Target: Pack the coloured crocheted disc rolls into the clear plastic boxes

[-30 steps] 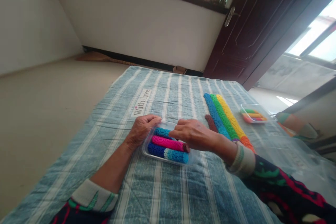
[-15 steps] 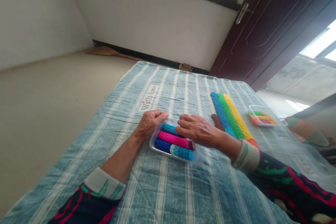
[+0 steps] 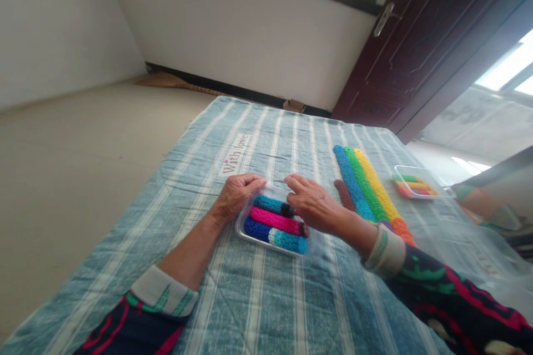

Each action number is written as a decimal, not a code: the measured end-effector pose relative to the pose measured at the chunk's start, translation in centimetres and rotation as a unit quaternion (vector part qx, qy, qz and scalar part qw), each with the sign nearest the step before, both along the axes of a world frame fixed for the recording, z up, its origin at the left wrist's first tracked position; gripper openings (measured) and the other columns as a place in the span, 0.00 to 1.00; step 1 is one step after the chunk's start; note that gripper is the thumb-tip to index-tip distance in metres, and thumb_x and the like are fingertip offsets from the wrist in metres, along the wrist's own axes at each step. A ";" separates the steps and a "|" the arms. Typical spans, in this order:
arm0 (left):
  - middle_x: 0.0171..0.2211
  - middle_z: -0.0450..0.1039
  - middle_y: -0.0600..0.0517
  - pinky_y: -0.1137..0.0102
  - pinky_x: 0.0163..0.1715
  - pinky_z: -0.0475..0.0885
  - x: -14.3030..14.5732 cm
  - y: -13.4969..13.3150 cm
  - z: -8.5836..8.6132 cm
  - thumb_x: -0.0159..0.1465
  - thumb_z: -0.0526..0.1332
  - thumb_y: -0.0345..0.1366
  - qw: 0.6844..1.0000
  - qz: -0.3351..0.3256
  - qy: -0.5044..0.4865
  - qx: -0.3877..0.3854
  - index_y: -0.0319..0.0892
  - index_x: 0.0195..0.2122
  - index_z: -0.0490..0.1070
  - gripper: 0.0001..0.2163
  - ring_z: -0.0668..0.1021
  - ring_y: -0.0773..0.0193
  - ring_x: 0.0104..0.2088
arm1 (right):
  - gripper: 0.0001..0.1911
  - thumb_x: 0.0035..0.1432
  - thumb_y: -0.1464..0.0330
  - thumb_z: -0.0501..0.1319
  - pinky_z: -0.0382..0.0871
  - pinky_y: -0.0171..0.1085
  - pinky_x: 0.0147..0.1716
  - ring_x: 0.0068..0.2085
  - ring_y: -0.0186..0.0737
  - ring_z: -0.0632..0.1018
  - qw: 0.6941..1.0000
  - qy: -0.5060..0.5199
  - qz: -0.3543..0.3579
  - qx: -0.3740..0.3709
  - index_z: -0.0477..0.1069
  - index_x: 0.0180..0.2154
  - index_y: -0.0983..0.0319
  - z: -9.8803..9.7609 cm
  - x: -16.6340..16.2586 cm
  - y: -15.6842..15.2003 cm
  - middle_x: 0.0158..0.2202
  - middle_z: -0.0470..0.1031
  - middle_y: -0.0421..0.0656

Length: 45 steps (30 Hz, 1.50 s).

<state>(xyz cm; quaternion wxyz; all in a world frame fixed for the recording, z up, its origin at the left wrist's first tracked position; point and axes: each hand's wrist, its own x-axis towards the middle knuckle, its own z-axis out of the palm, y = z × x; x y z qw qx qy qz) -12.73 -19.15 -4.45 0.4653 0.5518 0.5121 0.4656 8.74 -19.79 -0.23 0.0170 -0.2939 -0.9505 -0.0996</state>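
Note:
A clear plastic tray (image 3: 250,236) lies on the striped blue cloth (image 3: 266,299). Three crocheted rolls fill it: a teal roll (image 3: 270,205) at the back, a pink roll (image 3: 277,222) in the middle, a blue and light-blue roll (image 3: 275,236) at the front. My left hand (image 3: 237,195) curls over the tray's far left corner and grips its rim. My right hand (image 3: 310,202) rests at the tray's far right side, fingers bent down toward the rim beside the teal roll's dark end. Whether these fingers hold anything is hidden.
Long crocheted strips in blue, green and yellow (image 3: 366,188) lie to the right, with a short brown strip (image 3: 345,195) beside them. A second clear tray (image 3: 416,184) with coloured rolls stands further right. A dark wooden door (image 3: 420,44) and a white wall are behind.
My right hand has slid off the teal roll toward the tray's far right edge, uncovering the roll's dark end. The left hand stays on the tray's corner.

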 end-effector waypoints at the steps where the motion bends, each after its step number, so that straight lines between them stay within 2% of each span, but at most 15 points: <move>1: 0.22 0.71 0.56 0.72 0.28 0.63 0.0 0.0 0.0 0.55 0.65 0.45 1.000 0.000 0.001 0.000 0.39 0.26 0.77 0.13 0.69 0.67 0.25 | 0.09 0.65 0.75 0.57 0.72 0.43 0.44 0.53 0.49 0.69 1.000 -0.003 -0.001 -0.008 0.73 0.32 0.66 0.0 -0.1 0.1 0.52 0.68 0.55; 17: 0.25 0.74 0.54 0.71 0.30 0.66 0.1 -0.1 0.3 0.53 0.67 0.46 1.000 0.014 0.003 -0.015 0.39 0.28 0.78 0.14 0.71 0.65 0.27 | 0.07 0.62 0.77 0.58 0.70 0.40 0.39 0.45 0.44 0.72 0.997 -0.022 -0.025 -0.072 0.75 0.35 0.66 -0.2 0.3 0.3 0.51 0.70 0.53; 24: 0.24 0.75 0.55 0.71 0.30 0.66 0.0 0.0 0.3 0.54 0.66 0.47 1.000 0.015 0.011 -0.011 0.40 0.28 0.78 0.14 0.72 0.65 0.27 | 0.04 0.62 0.74 0.61 0.68 0.37 0.35 0.41 0.41 0.74 0.993 0.003 -0.049 -0.103 0.74 0.35 0.64 2.0 0.8 -0.4 0.49 0.72 0.51; 31: 0.22 0.74 0.55 0.70 0.31 0.66 -0.2 0.2 0.3 0.54 0.66 0.47 0.999 0.018 0.033 -0.002 0.40 0.27 0.78 0.14 0.72 0.64 0.26 | 0.02 0.60 0.74 0.62 0.67 0.37 0.37 0.43 0.40 0.75 0.987 0.109 -0.070 -0.092 0.73 0.36 0.63 4.0 4.4 0.0 0.47 0.73 0.47; 36: 0.23 0.75 0.52 0.68 0.31 0.68 -0.2 0.3 0.5 0.53 0.66 0.49 0.999 0.024 0.036 0.001 0.40 0.27 0.79 0.15 0.74 0.61 0.27 | 0.03 0.60 0.75 0.62 0.66 0.36 0.36 0.38 0.36 0.76 0.978 0.136 -0.133 -0.091 0.73 0.36 0.63 4.8 7.4 0.3 0.44 0.74 0.46; 39: 0.23 0.75 0.53 0.69 0.31 0.68 -0.2 0.3 0.5 0.53 0.66 0.48 0.999 0.024 0.032 -0.002 0.41 0.26 0.79 0.14 0.74 0.62 0.27 | 0.03 0.60 0.75 0.61 0.67 0.36 0.37 0.37 0.36 0.76 0.974 0.138 -0.145 -0.106 0.73 0.35 0.63 4.7 8.7 -0.1 0.41 0.74 0.45; 45: 0.22 0.75 0.53 0.68 0.31 0.68 -0.2 0.3 0.5 0.53 0.66 0.48 0.999 0.030 0.039 0.003 0.41 0.26 0.79 0.14 0.74 0.61 0.27 | 0.03 0.60 0.74 0.61 0.69 0.38 0.40 0.42 0.40 0.77 0.975 0.130 -0.136 -0.115 0.72 0.34 0.62 3.4 9.9 -1.6 0.43 0.74 0.46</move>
